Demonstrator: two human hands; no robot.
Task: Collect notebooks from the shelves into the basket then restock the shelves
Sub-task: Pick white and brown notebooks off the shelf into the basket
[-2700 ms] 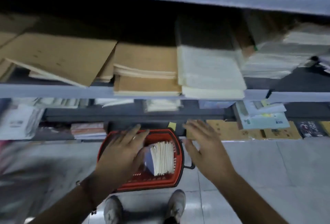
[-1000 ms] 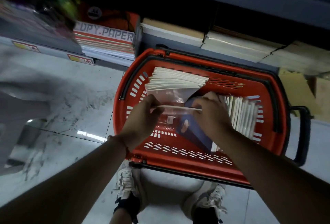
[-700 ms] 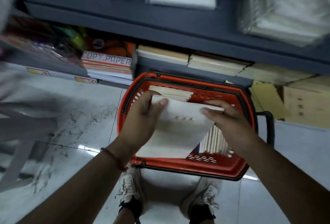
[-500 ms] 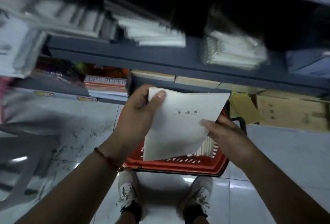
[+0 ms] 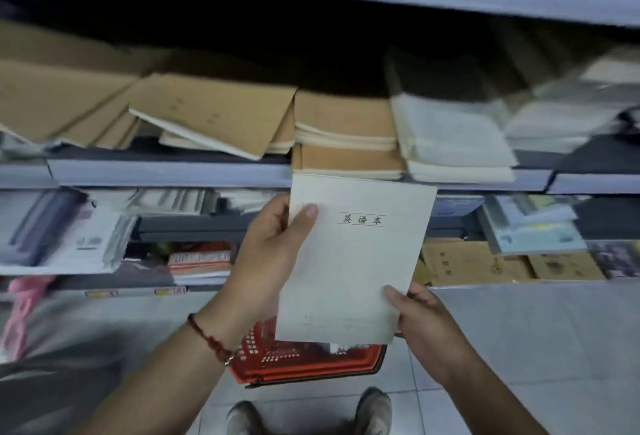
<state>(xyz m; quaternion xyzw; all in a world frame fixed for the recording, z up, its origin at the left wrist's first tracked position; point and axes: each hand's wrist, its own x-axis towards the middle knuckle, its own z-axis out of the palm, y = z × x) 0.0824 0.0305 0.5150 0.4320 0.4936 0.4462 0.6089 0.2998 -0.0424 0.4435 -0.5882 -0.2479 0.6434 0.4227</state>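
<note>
Above the red basket (image 5: pixel 304 362), both hands pinched one pale notebook (image 5: pixel 353 258), left hand (image 5: pixel 266 258) at top, right hand (image 5: pixel 419 316) below; restocking looked underway, shelf (image 5: pixel 166 173) unreached.

Dim, motion-blurred edges, sharper centre

Notebook (image 5: pixel 353 258) cover reads "英语本"; other labels too blurred.

- The grey shelf (image 5: pixel 166 173) carries slanted brown notebooks (image 5: pixel 214 112) and cream stacks (image 5: pixel 453 143).
- The tiled floor (image 5: pixel 536 330) bears the red basket (image 5: pixel 311 362).
</note>
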